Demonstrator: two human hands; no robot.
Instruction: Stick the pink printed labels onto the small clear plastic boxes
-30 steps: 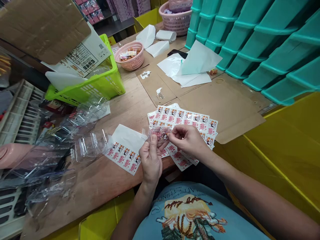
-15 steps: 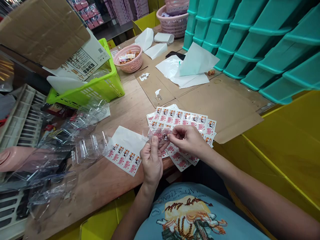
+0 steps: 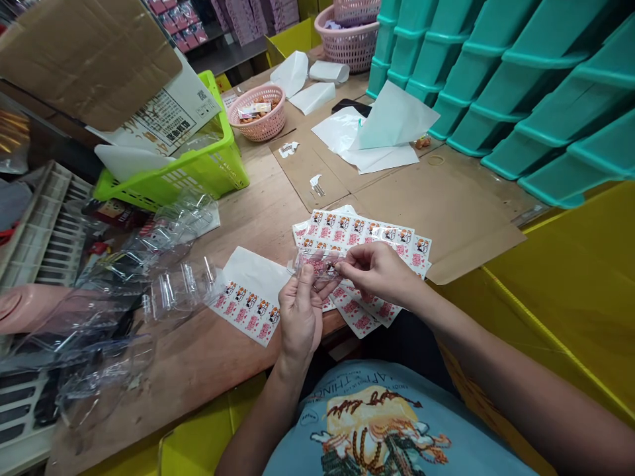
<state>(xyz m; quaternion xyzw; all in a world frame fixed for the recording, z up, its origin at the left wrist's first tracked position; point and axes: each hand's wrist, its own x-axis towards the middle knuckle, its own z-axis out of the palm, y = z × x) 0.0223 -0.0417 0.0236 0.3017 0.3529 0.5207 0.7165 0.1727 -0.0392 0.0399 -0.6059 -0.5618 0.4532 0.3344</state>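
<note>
Wooden table [image 3: 238, 360], clear case [image 3: 320, 262] partly behind hands [image 3: 301, 314].

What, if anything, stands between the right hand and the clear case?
Nothing visible stands in the way: the right hand has its fingertips at the right end of the case, and the left hand holds the other end. The sticker sheets lie beneath, not between.

Clear case [image 3: 319, 262] — in left hand [image 3: 300, 314]

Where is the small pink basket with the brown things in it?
In the head view, the small pink basket stands on the table, left of centre near the top, between the lime-green basket and the white papers.
</note>
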